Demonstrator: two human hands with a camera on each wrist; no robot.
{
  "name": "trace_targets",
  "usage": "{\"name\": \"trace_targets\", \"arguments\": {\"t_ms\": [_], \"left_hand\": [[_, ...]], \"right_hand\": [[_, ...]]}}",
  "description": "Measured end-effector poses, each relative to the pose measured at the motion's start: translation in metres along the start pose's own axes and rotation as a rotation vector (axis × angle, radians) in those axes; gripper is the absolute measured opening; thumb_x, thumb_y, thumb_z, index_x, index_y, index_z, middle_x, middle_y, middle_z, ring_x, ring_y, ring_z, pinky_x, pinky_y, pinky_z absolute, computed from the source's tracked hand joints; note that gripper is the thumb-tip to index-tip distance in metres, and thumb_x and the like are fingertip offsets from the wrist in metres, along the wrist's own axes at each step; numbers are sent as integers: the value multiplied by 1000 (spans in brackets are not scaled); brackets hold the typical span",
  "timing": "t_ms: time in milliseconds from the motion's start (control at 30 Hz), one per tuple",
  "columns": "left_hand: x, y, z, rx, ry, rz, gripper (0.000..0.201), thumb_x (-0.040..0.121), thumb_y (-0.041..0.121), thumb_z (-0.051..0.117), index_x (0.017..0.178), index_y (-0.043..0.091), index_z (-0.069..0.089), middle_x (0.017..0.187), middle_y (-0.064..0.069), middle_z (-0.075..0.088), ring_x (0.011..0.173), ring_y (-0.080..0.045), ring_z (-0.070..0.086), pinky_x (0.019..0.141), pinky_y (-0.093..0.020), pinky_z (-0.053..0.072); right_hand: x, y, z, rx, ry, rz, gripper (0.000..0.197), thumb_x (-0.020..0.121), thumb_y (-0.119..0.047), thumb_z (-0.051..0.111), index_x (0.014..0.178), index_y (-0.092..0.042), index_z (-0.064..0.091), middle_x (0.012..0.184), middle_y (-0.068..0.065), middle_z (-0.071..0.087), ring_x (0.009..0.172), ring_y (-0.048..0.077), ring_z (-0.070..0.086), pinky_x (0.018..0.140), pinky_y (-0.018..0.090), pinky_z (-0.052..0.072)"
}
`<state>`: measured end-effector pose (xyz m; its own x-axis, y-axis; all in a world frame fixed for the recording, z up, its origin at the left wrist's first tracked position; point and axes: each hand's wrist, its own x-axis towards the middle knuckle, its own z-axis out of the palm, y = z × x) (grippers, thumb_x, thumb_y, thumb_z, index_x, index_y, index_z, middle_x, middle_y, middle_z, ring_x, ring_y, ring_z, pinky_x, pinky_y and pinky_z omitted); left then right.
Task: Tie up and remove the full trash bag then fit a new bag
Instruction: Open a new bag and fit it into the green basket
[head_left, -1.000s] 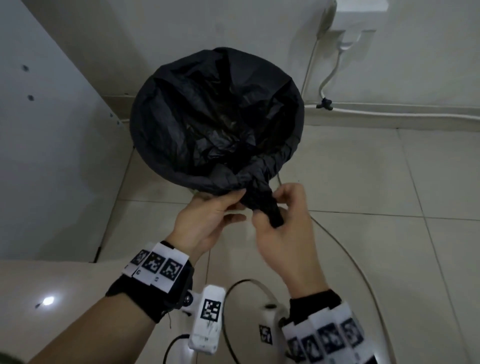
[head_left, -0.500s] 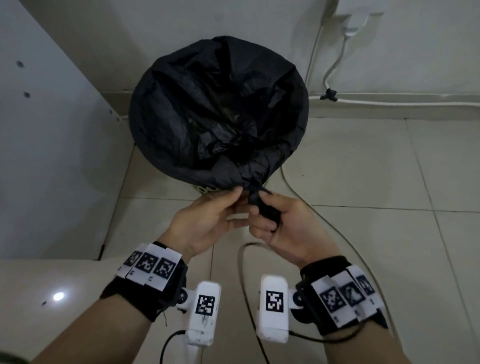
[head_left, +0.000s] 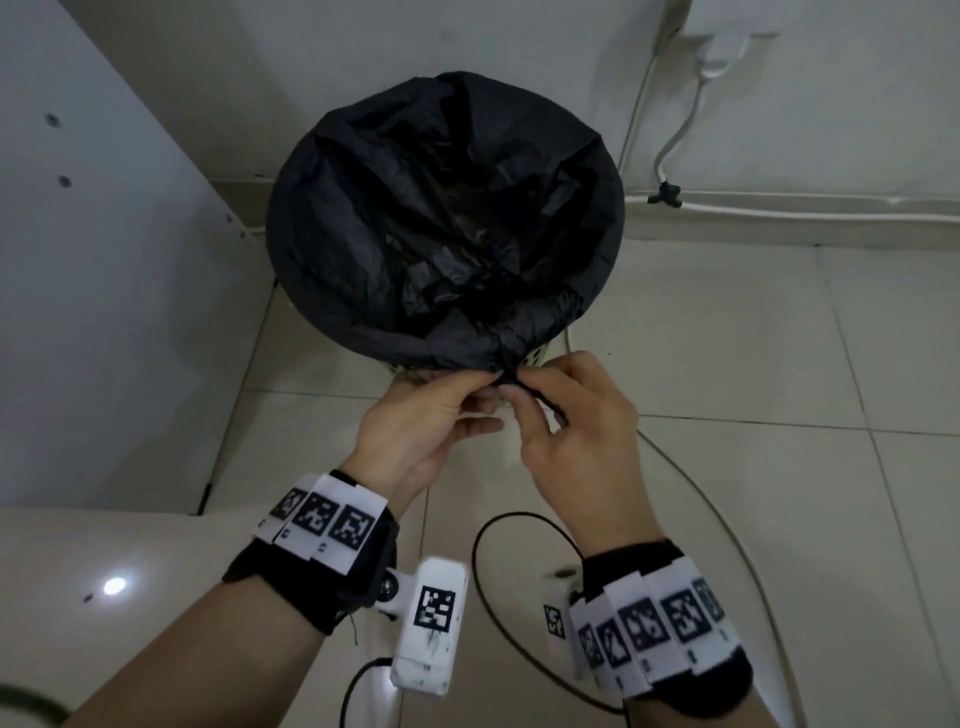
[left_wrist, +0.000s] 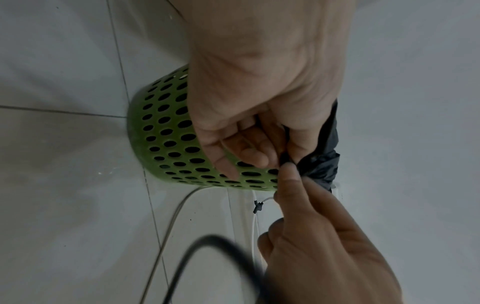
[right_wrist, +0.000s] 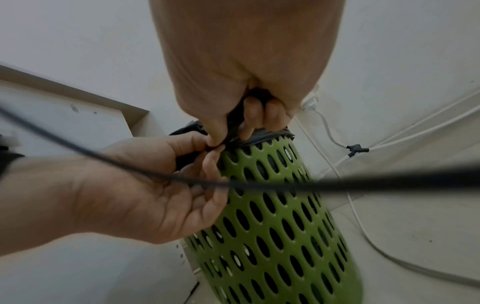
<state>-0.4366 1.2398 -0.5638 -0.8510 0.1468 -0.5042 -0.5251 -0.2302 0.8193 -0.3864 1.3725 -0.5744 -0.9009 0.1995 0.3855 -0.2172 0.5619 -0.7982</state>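
A black trash bag (head_left: 441, 223) lines a green perforated bin (right_wrist: 272, 216), its edge folded over the rim. At the near rim the bag's slack is gathered into a twisted tail (left_wrist: 319, 164). My left hand (head_left: 485, 387) pinches this twist from the left, thumb on top. From the right, my right hand (head_left: 514, 400) pinches the same twist, and a thin black end runs back under its fingers. The two hands' fingertips (right_wrist: 215, 144) touch at the twist, just under the rim. Inside, the bag looks crumpled and dark, so its contents cannot be made out.
The bin stands on a tiled floor against a wall (head_left: 363, 62). A white cabinet panel (head_left: 104, 260) is close on the left. White cables (head_left: 779, 205) and a plug (head_left: 719, 52) run along the wall at right. A grey cable (head_left: 727, 545) and a black cable (head_left: 483, 571) lie on the floor near me.
My right hand has slid up the bag's hanging tail to the rim and turned, so the tail looks thinner and tighter. The left hand has kept its pinch in place.
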Motion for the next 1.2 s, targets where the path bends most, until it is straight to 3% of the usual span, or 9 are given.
{"name": "trace_targets", "arguments": {"t_ms": [100, 233, 367, 533, 733, 833, 933, 1033, 1200], "left_hand": [[0, -1, -3, 6, -50, -1, 11, 89, 7, 64, 82, 9, 73, 72, -4, 68, 69, -16, 58, 65, -34, 55], [-6, -7, -5, -1, -248, -6, 17, 90, 21, 63, 98, 13, 75, 103, -6, 72, 97, -21, 64, 81, -37, 56], [-8, -10, 2, 47, -296, 31, 23, 90, 28, 57, 95, 12, 72, 96, -7, 72, 92, -18, 67, 83, -34, 54], [-6, -12, 5, -18, -196, -17, 21, 87, 22, 67, 106, 17, 75, 121, -10, 70, 118, -29, 62, 105, -46, 41], [-5, -3, 10, -49, -17, 20, 28, 86, 6, 68, 114, 4, 69, 102, -13, 73, 90, -24, 68, 73, -30, 55], [-7, -1, 10, -43, -29, 1, 19, 86, 8, 68, 105, 8, 71, 93, -10, 72, 83, -22, 65, 77, -33, 54], [-8, -4, 6, -54, -74, -9, 38, 81, 17, 71, 115, 0, 68, 106, -18, 68, 98, -30, 62, 90, -41, 51], [-12, -5, 4, -49, -195, -26, 42, 88, 22, 61, 123, -2, 62, 123, -18, 66, 112, -28, 62, 101, -43, 48], [-12, -2, 7, -19, -249, -33, 21, 84, 17, 63, 99, 4, 68, 94, -5, 74, 87, -16, 65, 86, -38, 53]], "right_hand": [[9, 1, -3, 21, -25, 95, 11, 92, -6, 66, 84, -8, 73, 77, -1, 63, 69, 3, 54, 66, 8, 40], [24, -8, -8, 527, -200, 771, 32, 103, -18, 49, 74, -9, 60, 57, -6, 49, 44, 4, 39, 46, 18, 34], [33, -8, -15, 949, -316, 1168, 29, 103, -20, 47, 76, -12, 53, 53, -2, 36, 35, 7, 24, 39, 18, 14], [29, -9, -16, 763, -278, 1135, 17, 96, -17, 61, 83, -11, 51, 53, -1, 42, 39, 9, 30, 36, 19, 19], [7, -21, -15, 76, -115, 197, 17, 82, -2, 72, 93, -15, 68, 85, -7, 63, 76, 0, 59, 68, 5, 41], [4, -7, -9, -62, -33, 25, 16, 82, 1, 72, 93, -11, 75, 84, -2, 62, 75, 7, 58, 68, 13, 46], [10, -9, -13, 32, -40, 150, 14, 86, -2, 67, 87, -12, 76, 80, -5, 65, 74, 3, 59, 69, 7, 42], [18, -17, -15, 407, -170, 586, 23, 93, -6, 61, 75, -13, 72, 67, -7, 68, 59, 4, 61, 55, 12, 44], [26, -12, -16, 984, -326, 1134, 23, 97, -10, 50, 75, -10, 57, 59, 1, 44, 39, 8, 26, 36, 20, 20]]}}
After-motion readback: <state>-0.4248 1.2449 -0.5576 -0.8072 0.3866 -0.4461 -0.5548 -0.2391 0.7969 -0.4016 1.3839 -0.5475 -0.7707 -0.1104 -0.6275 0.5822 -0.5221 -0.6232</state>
